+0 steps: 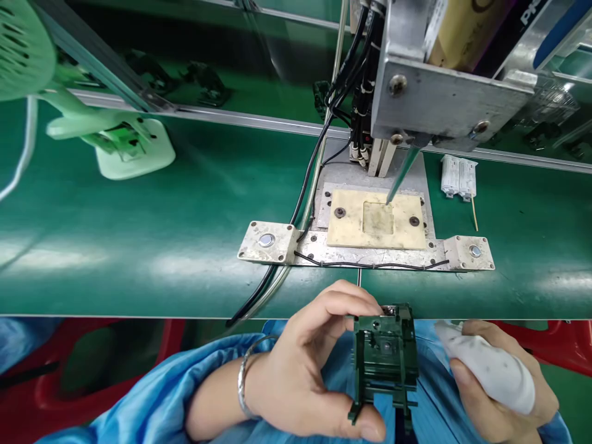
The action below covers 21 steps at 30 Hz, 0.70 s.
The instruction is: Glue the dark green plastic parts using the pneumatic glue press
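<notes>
Left hand (296, 370) pinches the dark green moulded plastic housing (386, 357) with a small round lens in its middle: fingertips curl over the top left corner and the thumb sits under the lower left leg. The housing is upright, in the air over the lap, just in front of the near edge of the glossy green bench top (139, 246), resting on nothing. Right hand (485, 416) is closed around a wadded white cloth (490, 367), just right of the housing; contact is hard to tell, it looks slightly apart. Risks, as a judgement: the grip is on one side only, so any push from the cloth side could swing or pop the housing out of the pinch, and it would drop to the lap or floor, not the bench. The thin legs at the bottom look snappable if the thumb squeezes. The cloth shows grey specks, so it could smear or scratch the lens if it touches it. A silver bangle (243, 376) on the left wrist and the loose blue sleeve (161, 401) could catch the bench edge. Further back on the bench are a beige plate with a square recess (377, 219) on a scuffed metal base (268, 240), a slanted metal dispensing needle (400, 179) tipped over the recess, and loose black cables (314, 160). A hand reaching in could bump the needle or snag a cable.
</notes>
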### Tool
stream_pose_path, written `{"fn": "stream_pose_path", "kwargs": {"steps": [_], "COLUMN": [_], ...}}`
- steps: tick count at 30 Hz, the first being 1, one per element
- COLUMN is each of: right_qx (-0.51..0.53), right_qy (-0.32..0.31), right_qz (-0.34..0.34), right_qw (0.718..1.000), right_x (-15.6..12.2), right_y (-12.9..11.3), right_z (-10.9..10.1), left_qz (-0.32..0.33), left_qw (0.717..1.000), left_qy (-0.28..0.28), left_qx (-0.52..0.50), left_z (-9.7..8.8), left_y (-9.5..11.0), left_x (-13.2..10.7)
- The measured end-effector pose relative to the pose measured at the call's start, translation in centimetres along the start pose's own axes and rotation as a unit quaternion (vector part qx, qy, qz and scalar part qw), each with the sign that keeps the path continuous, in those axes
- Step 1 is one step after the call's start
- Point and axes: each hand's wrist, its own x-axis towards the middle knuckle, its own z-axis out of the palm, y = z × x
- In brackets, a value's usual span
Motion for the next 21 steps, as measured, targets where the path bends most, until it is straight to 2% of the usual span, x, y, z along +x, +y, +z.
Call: {"fn": "stream_pose_path", "kwargs": {"steps": [2,4,7,10,13,18,21], "right_qx": [0.012,0.033,0.043,0.052,0.048,0.026,0.038], "right_qy": [-0.068,-0.153,-0.214,-0.217,-0.186,-0.14,-0.164], "right_qz": [-0.003,-0.037,-0.096,-0.155,-0.195,-0.163,-0.145], "right_qw": [0.998,0.987,0.971,0.962,0.962,0.976,0.975], "right_x": [0.3,0.8,1.4,1.6,1.6,1.5,1.5], "right_y": [-0.2,-0.5,-0.6,-0.1,0.3,0.4,0.2], "right_z": [-0.2,-0.1,0.5,1.2,1.6,1.4,1.4], "left_qz": [0.022,0.047,0.065,0.074,0.078,0.072,0.062], "left_qw": [0.999,0.997,0.994,0.992,0.989,0.991,0.994], "left_qy": [-0.002,0.0,-0.002,-0.017,-0.026,-0.009,-0.001], "left_qx": [0.036,0.065,0.085,0.104,0.12,0.11,0.092], "left_z": [-0.1,0.0,0.0,0.0,0.0,0.0,0.1], "left_y": [0.1,0.2,0.5,0.7,0.7,0.5,0.4], "left_x": [0.1,0.3,0.6,0.7,0.7,0.8,0.7]}}
